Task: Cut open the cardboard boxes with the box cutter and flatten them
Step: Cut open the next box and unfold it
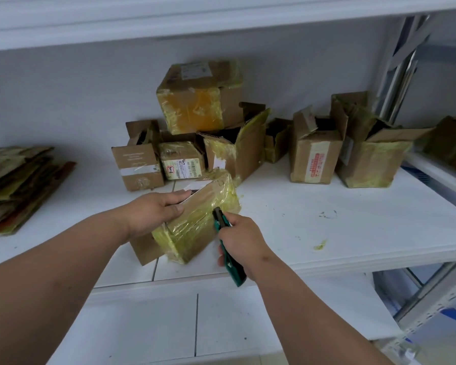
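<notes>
At the far left of the white shelf (287,227) lies a stack of flattened cardboard (19,188), its sheets fanned out and streaked with yellow tape.

Next comes the left hand (153,210), palm down on the top of the box (195,222) being worked on. Its fingers lie fairly straight across the upper face, reaching a white label at the far edge, while the thumb presses against the near side. The box sits tilted near the front edge of the shelf, wrapped in yellow tape, with a loose brown flap sticking out beneath it on the left.

Just right of it, the right hand (241,239) grips the box cutter (225,242), fingers curled round the green handle. The dark tip of the cutter touches the taped right-hand part of the box; whether a blade is out cannot be told. The tail of the handle juts down past the shelf edge.

Behind the hands, against the wall, is a pile of boxes (192,138), one taped box perched on top of several smaller ones. Further right stand two open boxes (353,154) with raised flaps, and beyond them a metal post (398,83) of the shelving.
</notes>
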Demonstrator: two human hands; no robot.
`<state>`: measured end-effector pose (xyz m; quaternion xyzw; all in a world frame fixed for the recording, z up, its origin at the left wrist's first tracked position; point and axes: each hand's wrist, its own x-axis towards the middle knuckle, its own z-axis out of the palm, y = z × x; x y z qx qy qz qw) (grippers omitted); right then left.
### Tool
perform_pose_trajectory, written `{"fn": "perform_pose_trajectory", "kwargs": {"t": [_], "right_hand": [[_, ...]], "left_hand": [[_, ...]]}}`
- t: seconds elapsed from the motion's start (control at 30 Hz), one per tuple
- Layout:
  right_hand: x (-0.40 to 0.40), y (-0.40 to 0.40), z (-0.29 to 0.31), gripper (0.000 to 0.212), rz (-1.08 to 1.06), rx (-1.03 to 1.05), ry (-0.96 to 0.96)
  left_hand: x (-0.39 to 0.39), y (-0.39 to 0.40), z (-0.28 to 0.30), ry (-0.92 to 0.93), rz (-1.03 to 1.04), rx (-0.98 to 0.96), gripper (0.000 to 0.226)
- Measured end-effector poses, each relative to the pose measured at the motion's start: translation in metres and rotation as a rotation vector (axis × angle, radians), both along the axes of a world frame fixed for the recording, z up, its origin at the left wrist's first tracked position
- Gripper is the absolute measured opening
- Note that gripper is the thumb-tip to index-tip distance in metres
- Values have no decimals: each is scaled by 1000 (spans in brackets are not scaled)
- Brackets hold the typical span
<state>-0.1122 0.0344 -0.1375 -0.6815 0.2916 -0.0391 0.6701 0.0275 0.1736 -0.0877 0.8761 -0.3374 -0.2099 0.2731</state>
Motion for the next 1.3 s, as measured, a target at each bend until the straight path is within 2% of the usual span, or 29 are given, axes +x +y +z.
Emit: {"fn": "perform_pose_trajectory", "kwargs": {"t": [0.33,0.53,0.77,1.03,1.17,1.23,1.3], "right_hand": [[-6,15,2,20,28,-150,12],[-13,24,5,25,15,-12,-19],[-19,58,6,21,93,17,-70],[-33,74,16,39,77,68,-54],[-29,70,16,53,44,-36,1],[-25,67,15,56,20,-74,14],[-22,65,16,56,10,-78,14]], "left_hand": [[-14,-2,0,-45,9,11,44],[-17,1,2,-49,18,20,44],[-13,3,4,-60,-20,15,45],[-1,14,-2,-54,-38,7,46],[9,22,4,120,-49,-15,47],[15,28,10,201,-64,8,63],[17,35,11,186,-78,53,75]]}}
